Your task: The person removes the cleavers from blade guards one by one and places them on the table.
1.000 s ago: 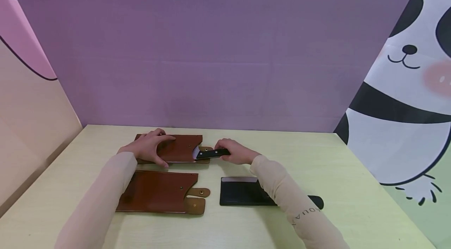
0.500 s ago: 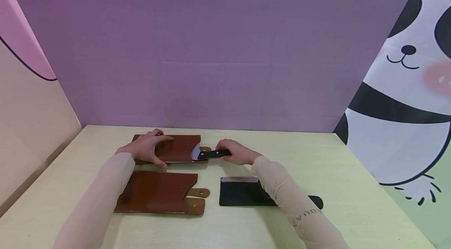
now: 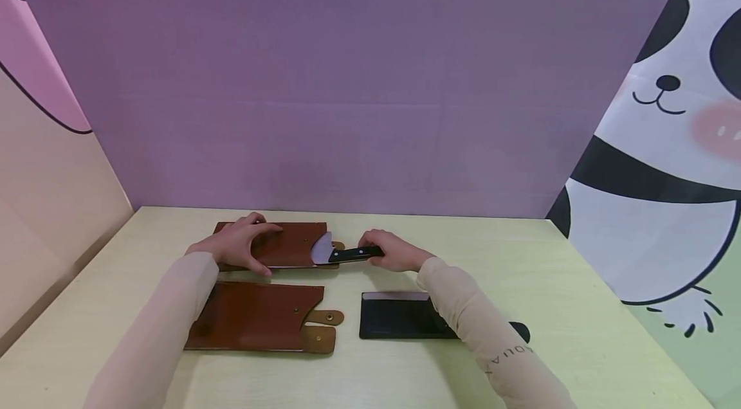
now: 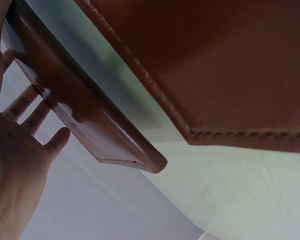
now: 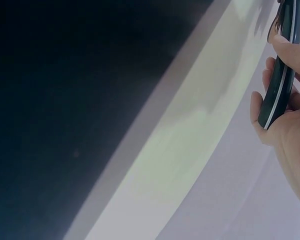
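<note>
A brown leather sheath [image 3: 289, 243] lies at the far side of the table, and my left hand [image 3: 234, 245] rests on its left half, holding it down. From below, the left hand [image 4: 15, 160] and this sheath [image 4: 85, 115] show in the left wrist view. My right hand [image 3: 393, 251] grips the black handle [image 3: 353, 254] of a cleaver. A small part of its grey blade [image 3: 321, 248] shows at the sheath's mouth. The right wrist view shows the right hand's fingers [image 5: 280, 120] curled round the handle [image 5: 282, 75].
A second brown sheath [image 3: 260, 318] with snap tabs lies near the front left. A black cleaver [image 3: 399, 318] lies flat under my right forearm. The pale green table [image 3: 579, 306] is walled by purple and panda-print panels.
My right hand has drawn the cleaver a little to the right, so more of the blade shows outside the sheath. The left hand stays on the sheath.
</note>
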### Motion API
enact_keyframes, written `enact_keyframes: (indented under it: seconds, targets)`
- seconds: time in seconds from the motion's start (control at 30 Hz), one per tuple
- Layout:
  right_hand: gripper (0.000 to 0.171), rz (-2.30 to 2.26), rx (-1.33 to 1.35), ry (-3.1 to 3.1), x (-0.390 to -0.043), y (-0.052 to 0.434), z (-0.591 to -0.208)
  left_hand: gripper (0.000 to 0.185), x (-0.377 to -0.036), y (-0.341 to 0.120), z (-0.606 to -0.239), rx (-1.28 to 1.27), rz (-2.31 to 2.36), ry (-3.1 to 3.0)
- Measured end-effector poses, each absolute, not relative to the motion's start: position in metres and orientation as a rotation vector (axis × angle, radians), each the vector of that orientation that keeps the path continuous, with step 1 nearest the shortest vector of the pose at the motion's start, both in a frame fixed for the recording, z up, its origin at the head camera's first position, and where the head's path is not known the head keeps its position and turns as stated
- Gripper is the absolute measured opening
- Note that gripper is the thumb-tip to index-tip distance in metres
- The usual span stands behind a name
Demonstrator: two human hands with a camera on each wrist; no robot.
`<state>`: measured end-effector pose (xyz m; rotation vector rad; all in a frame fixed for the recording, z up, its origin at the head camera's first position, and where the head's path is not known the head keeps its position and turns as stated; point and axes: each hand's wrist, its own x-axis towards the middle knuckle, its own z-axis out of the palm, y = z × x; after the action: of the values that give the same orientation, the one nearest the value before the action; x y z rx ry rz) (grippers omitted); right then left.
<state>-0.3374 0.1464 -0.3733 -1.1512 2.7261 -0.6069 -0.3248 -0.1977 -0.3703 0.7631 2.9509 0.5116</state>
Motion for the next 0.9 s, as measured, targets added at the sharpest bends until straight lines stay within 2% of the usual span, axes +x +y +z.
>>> enact_keyframes:
  seconds: [0.9]
  targets:
    - [0.026,-0.62,-1.176,2.722,-0.335,0.164,-0.371,0.091,-0.323,-0.205,-0.372,0.781,0.52,2.954]
